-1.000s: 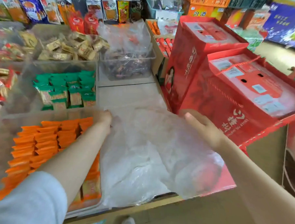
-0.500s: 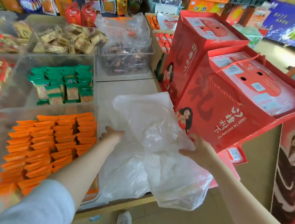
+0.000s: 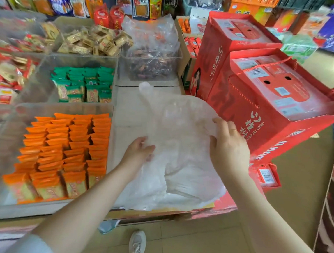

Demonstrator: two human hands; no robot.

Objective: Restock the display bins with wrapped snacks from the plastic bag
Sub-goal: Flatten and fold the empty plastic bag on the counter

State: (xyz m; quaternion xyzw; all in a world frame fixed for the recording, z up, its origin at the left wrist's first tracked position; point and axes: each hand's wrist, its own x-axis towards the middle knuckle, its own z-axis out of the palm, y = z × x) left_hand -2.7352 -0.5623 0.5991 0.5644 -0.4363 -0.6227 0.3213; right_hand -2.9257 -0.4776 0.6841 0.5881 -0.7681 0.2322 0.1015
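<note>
Left hand [image 3: 137,150] palm down on the near left part of the clear plastic bag [image 3: 180,146], fingers loosely curled round a fold of the film, apparently pinching it, though the thumb's hold is hard to make out. Right hand [image 3: 226,148] on the bag's right edge, fingers bent over the film and thumb beneath, gripping it; a thin ring on one finger. Between the two hands, the bag spread crumpled and slack over the pale counter [image 3: 128,109], one corner sticking up at the far end, near edge hanging at the counter's front; no snacks visible inside. Just left of the left hand, a clear bin [image 3: 63,108] packed with upright rows of orange wrapped snacks [image 3: 65,150]. Behind it, a bin of green wrapped snacks [image 3: 85,84], and further back a heap of gold wrapped snacks [image 3: 95,41]. Beyond the bag's far corner, another clear bin [image 3: 151,68] of dark wrapped pieces with a second plastic bag [image 3: 151,32] bunched on top. Just right of the right hand, touching the bag's edge, large red gift boxes [image 3: 269,96] with cord handles. Below, on the tiled floor, a pale shoe [image 3: 137,243].
</note>
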